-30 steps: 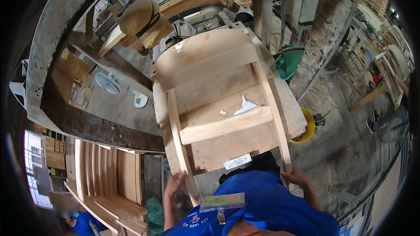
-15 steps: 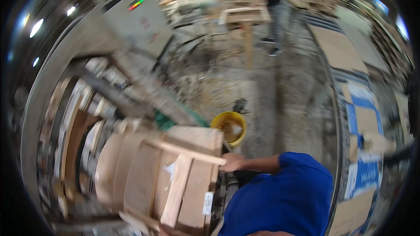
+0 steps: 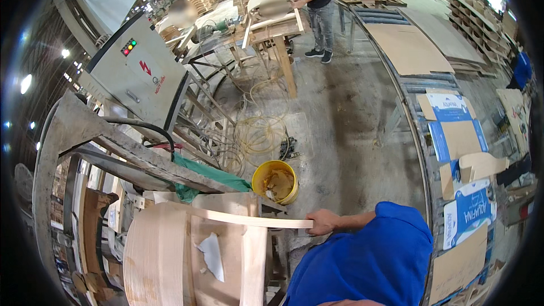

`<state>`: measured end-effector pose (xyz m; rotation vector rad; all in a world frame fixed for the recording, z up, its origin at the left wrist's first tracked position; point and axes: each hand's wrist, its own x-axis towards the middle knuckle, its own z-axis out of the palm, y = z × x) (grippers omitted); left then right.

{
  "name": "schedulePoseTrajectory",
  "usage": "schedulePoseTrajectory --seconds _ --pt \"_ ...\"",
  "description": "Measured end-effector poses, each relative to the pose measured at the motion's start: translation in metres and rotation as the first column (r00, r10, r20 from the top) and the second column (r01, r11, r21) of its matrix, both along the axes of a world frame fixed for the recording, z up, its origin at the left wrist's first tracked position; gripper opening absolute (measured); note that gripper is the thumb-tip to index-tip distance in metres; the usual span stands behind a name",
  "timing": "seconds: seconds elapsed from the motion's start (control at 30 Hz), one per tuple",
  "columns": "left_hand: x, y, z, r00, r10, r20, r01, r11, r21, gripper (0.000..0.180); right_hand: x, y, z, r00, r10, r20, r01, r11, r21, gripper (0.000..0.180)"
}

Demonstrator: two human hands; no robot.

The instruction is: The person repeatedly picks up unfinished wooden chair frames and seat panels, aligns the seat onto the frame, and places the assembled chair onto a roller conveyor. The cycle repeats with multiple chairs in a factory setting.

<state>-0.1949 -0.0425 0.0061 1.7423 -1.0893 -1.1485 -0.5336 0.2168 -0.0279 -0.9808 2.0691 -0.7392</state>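
A pale wooden chair frame with a curved plywood back lies at the lower left. A thin rail runs across its top toward the right. My right hand is closed on the right end of that rail, the arm reaching out of a blue sleeve at the bottom. A white scrap of paper is stuck on the frame's panel. My left hand is out of the picture.
A yellow bucket stands on the concrete floor just beyond the frame, beside a green cloth. A grey machine cabinet and steel beams fill the left. Coiled hose lies on the floor. Another person works at a far bench. Cardboard sheets lie at the right.
The view has swung from over the chair frame to the right, across the floor. The frame now sits at the lower left. Only one hand still shows on it.
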Motion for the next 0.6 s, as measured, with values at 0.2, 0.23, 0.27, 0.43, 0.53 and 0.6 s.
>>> schedulePoseTrajectory --seconds 0.2,0.23,0.27,0.43,0.53,0.6 --pt "-0.054 0.075 0.007 0.999 -0.005 -0.045 0.003 1.0 -0.029 0.05 -0.055 0.126 -0.005 0.986 -0.164 0.03 0.163 0.985 0.049 0.046" --pt "-0.061 0.088 0.009 0.999 -0.005 -0.048 0.003 0.999 -0.04 0.051 -0.064 0.145 -0.002 0.978 -0.202 0.053 0.198 0.978 0.068 0.047" --pt "-0.068 0.099 0.012 0.999 -0.008 -0.049 0.006 0.999 -0.05 0.051 -0.072 0.163 0.001 0.971 -0.231 0.058 0.225 0.97 0.097 0.049" --pt "-0.127 0.144 0.021 0.99 -0.079 -0.118 0.072 0.995 -0.068 0.054 -0.106 0.257 -0.002 0.909 -0.416 -0.003 0.416 0.907 0.066 0.052" --pt "-0.165 0.16 0.026 0.981 -0.136 -0.139 0.125 0.989 -0.082 0.056 -0.119 0.299 0.005 0.842 -0.54 -0.01 0.54 0.841 0.045 0.051" --pt "-0.192 0.165 0.029 0.972 -0.183 -0.15 0.17 0.981 -0.094 0.057 -0.128 0.32 0.011 0.8 -0.6 0.001 0.599 0.799 0.05 0.051"
